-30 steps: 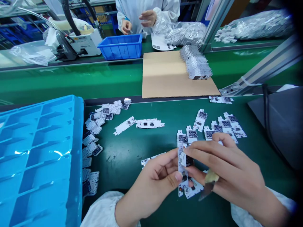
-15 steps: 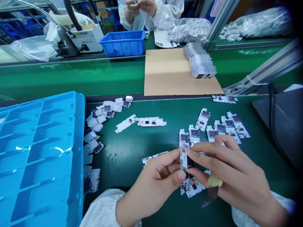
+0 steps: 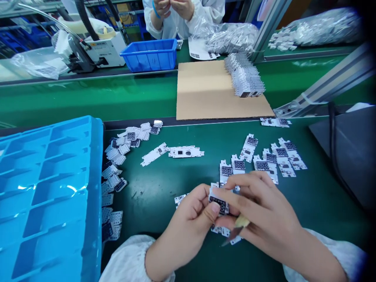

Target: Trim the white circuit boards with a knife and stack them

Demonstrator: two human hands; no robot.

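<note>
My left hand and my right hand meet low in the middle, both pinching one small white circuit board with a dark display block on it. A yellowish wrap sits on one right finger, with a dark blade-like piece under it. More small boards lie beneath the hands. A row of loose boards lies just beyond them on the dark green mat.
A light blue moulded tray fills the left, with scattered boards along its edge. Two longer board strips lie mid-mat. Beyond, cardboard carries stacked boards. Across the conveyor are a blue bin and another person's hands.
The board I held upright has turned flat, with its display face up, and my hands have drawn slightly left and closer. The person opposite has raised both hands together.
</note>
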